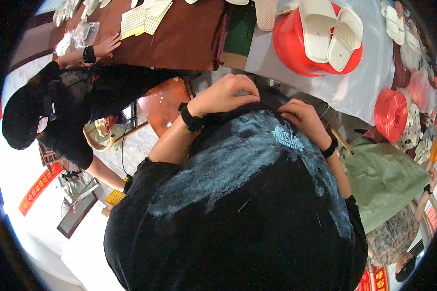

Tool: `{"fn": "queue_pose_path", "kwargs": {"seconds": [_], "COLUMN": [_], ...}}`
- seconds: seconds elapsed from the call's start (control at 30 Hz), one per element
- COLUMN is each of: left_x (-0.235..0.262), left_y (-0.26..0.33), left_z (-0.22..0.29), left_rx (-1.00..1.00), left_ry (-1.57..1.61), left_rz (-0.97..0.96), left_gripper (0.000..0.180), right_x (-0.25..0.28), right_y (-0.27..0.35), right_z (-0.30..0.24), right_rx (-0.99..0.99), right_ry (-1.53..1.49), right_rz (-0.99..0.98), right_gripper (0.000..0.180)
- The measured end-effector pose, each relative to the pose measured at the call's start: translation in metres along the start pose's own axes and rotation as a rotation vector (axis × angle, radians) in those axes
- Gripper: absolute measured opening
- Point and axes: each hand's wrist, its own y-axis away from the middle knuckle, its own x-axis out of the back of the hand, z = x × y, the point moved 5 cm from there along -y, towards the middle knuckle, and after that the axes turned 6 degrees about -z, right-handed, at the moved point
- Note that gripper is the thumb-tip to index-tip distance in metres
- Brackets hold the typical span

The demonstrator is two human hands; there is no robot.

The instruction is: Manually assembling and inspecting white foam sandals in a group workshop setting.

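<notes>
Both my hands are up at the hem of my black T-shirt (pixel 247 194), which fills the middle of the view. Left hand (pixel 226 94) is curled shut, fingertips pinching the dark fabric edge near a thin thread or needle line; I can't make out which. Right hand (pixel 303 116) is closed on the same edge just beside it, fingers tucked under, so what they grip is hidden. Black wristbands on both wrists.

Packages, labels, signs:
- Clear plastic bag (pixel 85 33) top left on the brown table (pixel 189 39), next to another person's hand (pixel 104 46).
- Pale yellow perforated sheets (pixel 143 20) lying flat on the brown table, top centre-left.
- Red basin (pixel 296 46) top right, holding white slippers (pixel 327 34) stacked side by side.
- Red spool of cord (pixel 391 114) at right, on the clear plastic sheet (pixel 369 72).
- Red banner with yellow characters (pixel 39 186) low left, angled; another red one at bottom right, cut off by the rim.
- Small pale print on my shirt chest (pixel 287 138), too blurred to make out.
- Green cloth (pixel 381 179) at right.

Hard to see: shirt blocks everything below my hands. Small white pieces at far right are distorted by the fisheye rim. The person in black (pixel 58 111) at left is seen from above, mostly cap and shoulders.
</notes>
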Motion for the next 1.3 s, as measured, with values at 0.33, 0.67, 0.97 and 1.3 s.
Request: {"fn": "queue_pose_path", "kwargs": {"seconds": [0.33,0.67,0.97,1.3], "left_x": [-0.004,-0.036,-0.021,0.033], "left_y": [0.044,0.073,0.074,0.063], "left_z": [-0.046,-0.061,-0.077,-0.054], "left_rx": [0.072,0.183,0.220,0.241], "left_ry": [-0.150,-0.242,-0.333,-0.206], "left_rz": [-0.054,0.028,0.110,0.431], "left_gripper": [0.015,0.015,0.014,0.017], "right_x": [-0.047,-0.059,-0.052,-0.023], "right_y": [-0.009,0.007,0.023,0.003], "right_z": [-0.017,-0.012,-0.013,-0.040], "right_rx": [-0.133,-0.086,-0.161,-0.091], "right_ry": [0.010,0.291,0.385,0.407], "right_rz": [0.018,0.199,0.191,0.374], "right_gripper": [0.012,0.007,0.009,0.008]}}
